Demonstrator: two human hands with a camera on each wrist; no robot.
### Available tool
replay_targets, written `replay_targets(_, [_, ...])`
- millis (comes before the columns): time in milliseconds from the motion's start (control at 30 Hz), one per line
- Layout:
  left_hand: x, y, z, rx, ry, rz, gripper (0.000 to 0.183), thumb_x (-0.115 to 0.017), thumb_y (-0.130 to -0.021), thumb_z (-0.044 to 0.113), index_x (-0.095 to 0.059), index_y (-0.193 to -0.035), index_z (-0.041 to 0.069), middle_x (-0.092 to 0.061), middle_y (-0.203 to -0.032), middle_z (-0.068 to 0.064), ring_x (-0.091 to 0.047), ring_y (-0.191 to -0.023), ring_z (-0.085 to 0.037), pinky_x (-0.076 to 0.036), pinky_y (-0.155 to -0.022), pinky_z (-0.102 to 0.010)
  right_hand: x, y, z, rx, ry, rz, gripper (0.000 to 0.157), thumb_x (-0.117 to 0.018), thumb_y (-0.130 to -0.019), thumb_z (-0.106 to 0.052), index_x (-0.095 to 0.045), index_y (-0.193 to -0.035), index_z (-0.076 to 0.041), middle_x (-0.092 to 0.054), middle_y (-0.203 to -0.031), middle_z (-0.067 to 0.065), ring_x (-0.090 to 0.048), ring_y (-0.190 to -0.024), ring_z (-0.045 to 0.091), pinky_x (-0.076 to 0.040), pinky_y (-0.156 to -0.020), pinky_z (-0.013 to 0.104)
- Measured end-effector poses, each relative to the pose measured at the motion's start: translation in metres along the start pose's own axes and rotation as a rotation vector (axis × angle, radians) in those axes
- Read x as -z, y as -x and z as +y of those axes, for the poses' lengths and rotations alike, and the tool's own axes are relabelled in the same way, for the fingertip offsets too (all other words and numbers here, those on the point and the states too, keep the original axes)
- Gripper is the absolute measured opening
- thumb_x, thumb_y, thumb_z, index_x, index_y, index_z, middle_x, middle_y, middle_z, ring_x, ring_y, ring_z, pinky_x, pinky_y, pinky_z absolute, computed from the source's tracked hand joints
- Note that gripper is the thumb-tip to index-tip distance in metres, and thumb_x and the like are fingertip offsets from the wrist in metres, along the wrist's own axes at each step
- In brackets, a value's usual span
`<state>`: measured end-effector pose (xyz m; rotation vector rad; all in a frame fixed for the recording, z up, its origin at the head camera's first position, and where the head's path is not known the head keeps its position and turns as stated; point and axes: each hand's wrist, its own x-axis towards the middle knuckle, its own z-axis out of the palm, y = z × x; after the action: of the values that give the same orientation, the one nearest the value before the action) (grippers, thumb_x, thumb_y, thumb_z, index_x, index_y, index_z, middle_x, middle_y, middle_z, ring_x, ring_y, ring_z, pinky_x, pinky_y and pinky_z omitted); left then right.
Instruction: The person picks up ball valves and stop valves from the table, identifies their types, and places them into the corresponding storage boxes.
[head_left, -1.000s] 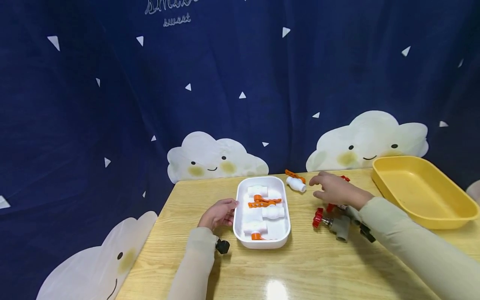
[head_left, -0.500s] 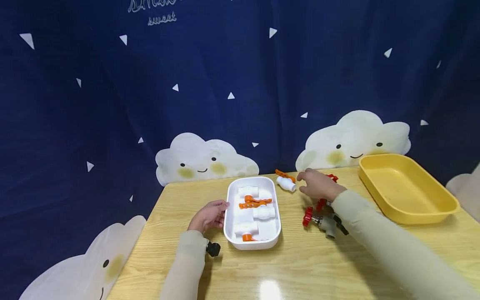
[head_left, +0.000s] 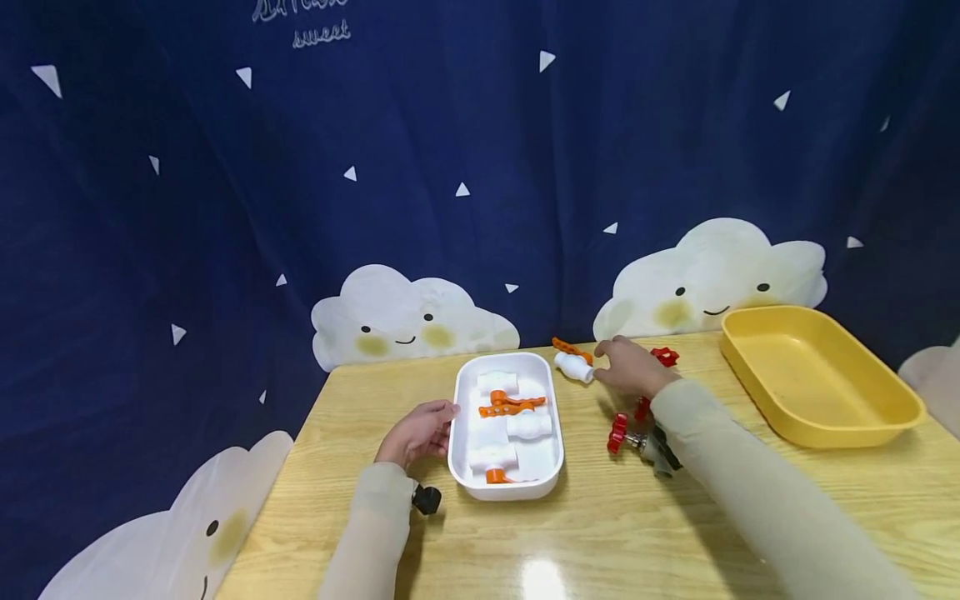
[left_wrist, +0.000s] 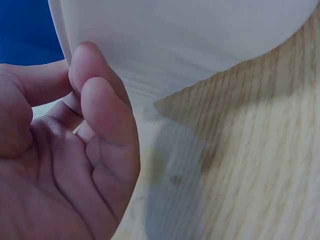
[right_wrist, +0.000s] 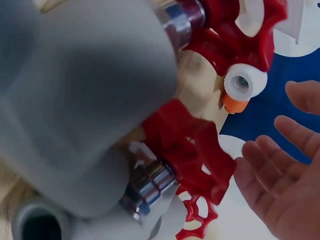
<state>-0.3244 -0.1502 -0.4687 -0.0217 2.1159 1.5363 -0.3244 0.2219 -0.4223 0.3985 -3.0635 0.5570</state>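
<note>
My left hand (head_left: pixel 420 429) grips the left rim of a white plastic tray (head_left: pixel 506 492); in the left wrist view its fingers (left_wrist: pixel 107 107) lie against the tray's outer wall. Three white ball valves with orange levers, one of them this valve (head_left: pixel 528 426), lie in the tray. Behind it to the right, another white ball valve (head_left: pixel 573 367) with an orange lever rests on the table. My right hand (head_left: pixel 633 367) hovers beside that valve, fingers parted and holding nothing. Under the right forearm lie grey valves (right_wrist: pixel 90 100) with red handwheels (right_wrist: pixel 192 155), partly hidden in the head view.
A yellow plastic bin (head_left: pixel 832 433) stands at the right on the wooden table (head_left: pixel 600 533). A dark blue curtain (head_left: pixel 420 125) with white clouds hangs along the table's back edge. A red handwheel (head_left: pixel 664 357) shows just behind the right hand.
My right hand has moved left, closer to the white ball valve at the back. The head view has shifted slightly. My left hand keeps its hold on the tray.
</note>
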Motion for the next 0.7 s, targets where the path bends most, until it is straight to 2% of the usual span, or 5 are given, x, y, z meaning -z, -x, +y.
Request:
replay_targets(133, [0.001, 0.000, 0.001, 0.006, -0.001, -0.002, 0.024, -0.048, -0.104, 0.029, -0.055, -0.097, 0.007, -0.053, -0.071, 0.001, -0.052, -0.056, -0.012, -0.047, -0.052, -0.023, -0.001, -0.006, -0.004, -0.018, -0.001, 0.023, 0.044, -0.062, -0.090, -0.020, -0.059, -0.125, 0.008, -0.059, -0.123, 0.030, -0.060, -0.110, 0.040, -0.049, -0.101, 0.052])
replay_targets(300, [0.001, 0.000, 0.002, 0.009, -0.002, 0.000, 0.023, -0.049, -0.104, 0.030, -0.055, -0.095, 0.010, -0.053, -0.071, 0.001, -0.052, -0.056, -0.012, -0.048, -0.052, -0.023, -0.002, -0.011, -0.010, -0.041, 0.012, 0.003, 0.048, -0.062, -0.090, -0.021, -0.057, -0.128, 0.009, -0.057, -0.125, 0.031, -0.059, -0.111, 0.042, -0.049, -0.100, 0.052])
replay_targets(433, [0.002, 0.000, 0.002, 0.002, 0.001, -0.001, 0.023, -0.049, -0.104, 0.030, -0.057, -0.099, 0.009, -0.053, -0.071, 0.001, -0.053, -0.056, -0.012, -0.048, -0.052, -0.023, -0.006, -0.017, -0.012, -0.062, 0.022, -0.006, 0.053, -0.062, -0.089, -0.023, -0.055, -0.129, 0.010, -0.057, -0.126, 0.031, -0.058, -0.112, 0.042, -0.050, -0.100, 0.052])
replay_targets(700, [0.002, 0.002, 0.003, 0.011, -0.025, 0.019, 0.023, -0.049, -0.104, 0.030, -0.058, -0.105, 0.009, -0.053, -0.073, 0.000, -0.053, -0.056, -0.012, -0.049, -0.052, -0.024, -0.019, -0.027, -0.014, -0.129, 0.014, -0.079, 0.067, -0.066, -0.086, -0.031, -0.047, -0.134, 0.011, -0.051, -0.127, 0.036, -0.056, -0.108, 0.047, -0.051, -0.092, 0.055])
